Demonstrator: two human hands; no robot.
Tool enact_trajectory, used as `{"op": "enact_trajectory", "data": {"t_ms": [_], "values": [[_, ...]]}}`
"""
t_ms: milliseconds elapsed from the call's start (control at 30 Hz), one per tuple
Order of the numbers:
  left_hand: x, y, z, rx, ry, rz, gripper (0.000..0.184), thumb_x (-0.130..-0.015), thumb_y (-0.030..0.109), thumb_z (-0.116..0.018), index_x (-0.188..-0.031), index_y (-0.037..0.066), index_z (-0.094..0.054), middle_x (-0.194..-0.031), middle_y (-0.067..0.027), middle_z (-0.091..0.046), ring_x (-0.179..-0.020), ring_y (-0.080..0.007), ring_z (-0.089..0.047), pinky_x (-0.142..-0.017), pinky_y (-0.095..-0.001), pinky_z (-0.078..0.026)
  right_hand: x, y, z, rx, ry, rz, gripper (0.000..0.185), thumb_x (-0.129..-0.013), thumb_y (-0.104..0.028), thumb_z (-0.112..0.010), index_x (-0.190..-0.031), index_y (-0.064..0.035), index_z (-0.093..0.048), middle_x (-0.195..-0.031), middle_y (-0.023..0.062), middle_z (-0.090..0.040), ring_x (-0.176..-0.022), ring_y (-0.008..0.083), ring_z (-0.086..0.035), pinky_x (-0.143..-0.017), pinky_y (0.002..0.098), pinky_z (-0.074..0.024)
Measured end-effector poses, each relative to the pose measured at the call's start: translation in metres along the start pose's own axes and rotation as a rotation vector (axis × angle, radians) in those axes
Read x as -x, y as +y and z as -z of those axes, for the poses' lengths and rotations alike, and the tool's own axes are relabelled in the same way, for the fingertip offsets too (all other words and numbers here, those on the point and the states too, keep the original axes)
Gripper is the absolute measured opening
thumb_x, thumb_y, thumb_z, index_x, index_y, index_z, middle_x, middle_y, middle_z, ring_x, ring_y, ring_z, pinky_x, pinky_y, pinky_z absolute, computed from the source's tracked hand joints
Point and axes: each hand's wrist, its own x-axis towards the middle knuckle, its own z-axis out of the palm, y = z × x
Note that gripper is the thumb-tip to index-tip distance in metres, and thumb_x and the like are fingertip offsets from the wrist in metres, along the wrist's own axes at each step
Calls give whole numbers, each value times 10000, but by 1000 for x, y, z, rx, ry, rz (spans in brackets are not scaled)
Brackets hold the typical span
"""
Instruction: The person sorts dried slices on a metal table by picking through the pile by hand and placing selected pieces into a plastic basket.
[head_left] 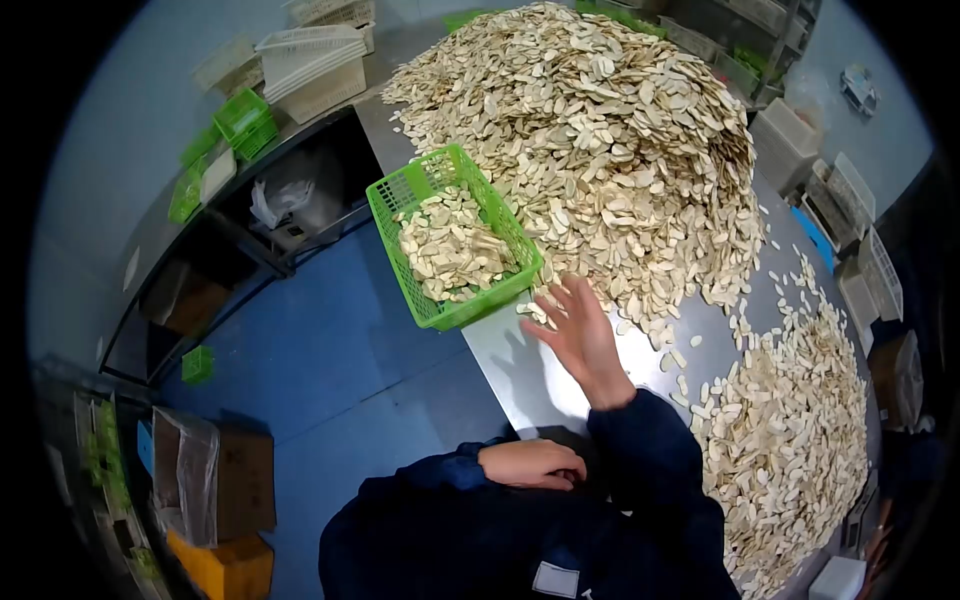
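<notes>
My right hand [578, 338] is raised over the near edge of the metal table, fingers spread and nothing in them. Just beyond its fingertips stands a green plastic basket [447, 318] with slotted sides, partly filled with pale, flat, oval dried slices [452, 245]. The basket sits at the table's left edge, against a tall heap of the same slices [600, 130]. Close to my body, my left hand [530, 464] is curled with its back up; I see nothing in it.
A second pile of slices [790, 450] covers the table's right side, with loose pieces between the piles. White baskets [315, 75] and a small green basket [245, 122] stand on the left bench. A cardboard box [240, 480] and an orange crate [225, 565] are on the floor.
</notes>
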Motion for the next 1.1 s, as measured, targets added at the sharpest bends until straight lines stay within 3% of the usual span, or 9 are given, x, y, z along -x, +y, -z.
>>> {"op": "enact_trajectory", "data": {"t_ms": [67,167,433,600,667,833,867,967,1100], "values": [[-1,-4,2,22,-12,61,279,-916,193,-566,-1118,0,-575,-999,-134,-614,-891,-247,-617,-790,-348,-483,25,12,64,73,-144,-34,657,-970,-352,-507,-1450,-26,-199,-1408,218,-369,-1253,353,-444,-993,528,-428],[-11,-17,4,40,-33,61,266,-905,186,-567,-1110,17,-573,-944,-126,-622,-870,-248,-620,-765,-358,-483,94,8,110,138,-5,-183,625,-948,-174,-535,-1457,-37,-199,-1206,215,-561,-1071,321,-594,-847,430,-543],[-53,-10,10,-61,-117,-35,280,-888,181,-595,-1116,20,-574,-941,-128,-620,-875,-254,-613,-769,-357,-481,240,-5,198,578,34,-522,638,-930,-119,-558,-1485,-62,-247,-1130,170,-618,-981,216,-629,-771,310,-527],[-65,-7,18,-56,-112,62,308,-890,185,-593,-1150,21,-568,-975,-121,-615,-907,-245,-606,-810,-339,-477,249,-22,217,621,790,158,539,-934,-103,-541,-1430,-28,-344,-952,96,-644,-806,152,-632,-664,232,-489],[-69,-17,23,-130,127,64,309,-867,192,-607,-1123,21,-586,-937,-136,-605,-884,-284,-595,-782,-359,-474,239,-19,203,577,858,381,494,-951,-102,-507,-1415,-28,-354,-1000,124,-627,-784,171,-636,-638,266,-532],[-101,-48,49,-266,400,193,314,-840,203,-629,-1063,-14,-588,-882,-174,-576,-846,-343,-568,-741,-400,-457,194,17,179,158,354,27,482,-938,-109,-533,-1386,-22,-378,-1168,157,-583,-863,247,-649,-630,359,-570],[-109,-54,54,-312,415,176,346,-846,204,-619,-1095,-32,-575,-918,-192,-569,-886,-368,-560,-780,-413,-454,187,30,182,28,372,38,497,-928,-82,-537,-1394,-24,-373,-1240,137,-550,-1004,241,-611,-754,377,-553],[-139,-61,69,-519,522,182,428,-829,186,-639,-1168,-54,-536,-1036,-216,-543,-988,-386,-524,-856,-409,-441,170,33,211,396,845,599,537,-925,-50,-522,-1430,-20,-338,-1392,153,-450,-1225,257,-489,-992,336,-411],[-193,-67,95,-880,748,142,551,-781,222,-689,-1257,12,-506,-1281,-235,-453,-1188,-407,-405,-997,-468,-349,155,17,196,192,800,752,466,-910,-10,-514,-1362,16,-404,-1298,121,-508,-1140,188,-520,-915,298,-455]]}}
